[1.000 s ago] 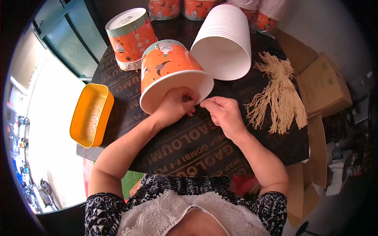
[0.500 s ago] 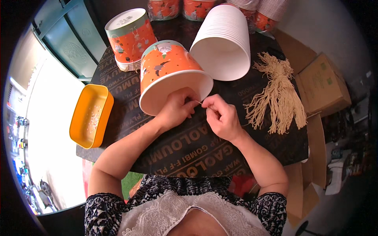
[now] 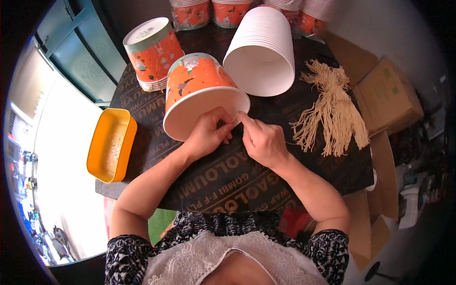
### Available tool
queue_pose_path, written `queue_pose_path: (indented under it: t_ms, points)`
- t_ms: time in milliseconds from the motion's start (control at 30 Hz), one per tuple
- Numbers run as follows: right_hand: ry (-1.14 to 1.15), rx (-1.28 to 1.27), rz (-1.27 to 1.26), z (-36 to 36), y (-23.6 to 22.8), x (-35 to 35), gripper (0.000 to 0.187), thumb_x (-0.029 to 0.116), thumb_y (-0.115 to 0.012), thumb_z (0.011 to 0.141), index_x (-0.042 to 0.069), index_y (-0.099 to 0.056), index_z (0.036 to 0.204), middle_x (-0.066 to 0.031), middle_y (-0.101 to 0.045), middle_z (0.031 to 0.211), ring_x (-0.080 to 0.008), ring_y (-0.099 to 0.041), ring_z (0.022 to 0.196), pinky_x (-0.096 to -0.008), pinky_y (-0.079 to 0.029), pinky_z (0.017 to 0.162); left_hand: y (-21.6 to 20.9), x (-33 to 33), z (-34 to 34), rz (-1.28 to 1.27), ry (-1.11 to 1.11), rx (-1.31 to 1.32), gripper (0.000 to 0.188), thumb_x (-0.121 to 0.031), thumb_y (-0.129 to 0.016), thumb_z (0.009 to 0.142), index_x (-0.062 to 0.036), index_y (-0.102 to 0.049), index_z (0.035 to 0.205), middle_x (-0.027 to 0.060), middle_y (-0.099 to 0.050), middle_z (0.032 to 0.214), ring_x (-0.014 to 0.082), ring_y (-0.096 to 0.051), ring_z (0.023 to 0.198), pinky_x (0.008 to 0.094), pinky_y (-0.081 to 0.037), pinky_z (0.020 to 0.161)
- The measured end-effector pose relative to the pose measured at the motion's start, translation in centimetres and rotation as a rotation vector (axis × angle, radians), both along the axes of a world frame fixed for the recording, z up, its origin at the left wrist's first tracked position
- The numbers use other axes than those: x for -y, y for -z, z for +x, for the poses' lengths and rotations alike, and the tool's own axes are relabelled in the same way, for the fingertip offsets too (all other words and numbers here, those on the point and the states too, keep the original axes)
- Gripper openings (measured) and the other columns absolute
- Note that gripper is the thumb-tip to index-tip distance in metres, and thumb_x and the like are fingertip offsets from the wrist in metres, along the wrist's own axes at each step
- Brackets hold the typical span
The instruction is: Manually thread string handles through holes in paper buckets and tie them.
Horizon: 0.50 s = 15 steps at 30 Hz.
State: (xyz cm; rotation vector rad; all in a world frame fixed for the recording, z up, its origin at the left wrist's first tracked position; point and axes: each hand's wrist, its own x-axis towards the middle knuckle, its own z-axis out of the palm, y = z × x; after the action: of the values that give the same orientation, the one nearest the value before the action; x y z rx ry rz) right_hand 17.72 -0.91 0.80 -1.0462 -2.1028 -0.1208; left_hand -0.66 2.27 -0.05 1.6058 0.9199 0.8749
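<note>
An orange paper bucket with a printed pattern lies tipped on the table, its white-rimmed mouth facing me. My left hand is at the lower part of that mouth, thumb and fingers pinching a thin string. Just to the right, beside the rim, is my right hand. Its index finger points at the rim and touches the string, while the other fingers curl in around it. The string's far end is hidden by the hands. A bundle of cream strings lies right of my right hand.
Behind the tipped bucket lies a nested stack of white buckets. An orange bucket stack stands upside down at the left. A yellow tub with small bits sits at the left table edge. Wrapped buckets line the back; a cardboard box is at right.
My right index finger has straightened and moved up and left toward the bucket rim. My left hand keeps its pinch. The whole view has shifted slightly.
</note>
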Motion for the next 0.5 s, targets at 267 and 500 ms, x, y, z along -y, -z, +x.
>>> queue_pose_path:
  t_ms: [267, 500]
  points:
    - [-0.068, -0.161, -0.177, -0.15, 0.48, 0.01, 0.027, -0.001, -0.057, 0.083, -0.003, -0.060, 0.110, -0.0203, -0.066, 0.082, -0.0342, -0.066, 0.070, -0.0398, -0.052, 0.059, 0.20, -0.17, -0.36, -0.020, 0.099, 0.013, 0.007, -0.002, -0.058, 0.091, -0.0001, -0.052, 0.091, 0.0055, -0.057, 0.082, 0.0110, -0.059, 0.067, 0.0241, -0.052, 0.057]
    - [-0.084, -0.236, -0.309, -0.27, 0.88, 0.08, 0.024, 0.000, -0.055, 0.085, -0.004, -0.059, 0.109, -0.0217, -0.065, 0.081, -0.0346, -0.067, 0.071, -0.0390, -0.052, 0.059, 0.03, 0.23, -0.25, -0.010, 0.111, 0.071, 0.006, -0.001, -0.057, 0.091, -0.0002, -0.051, 0.092, 0.0048, -0.056, 0.082, 0.0103, -0.059, 0.067, 0.0235, -0.051, 0.057]
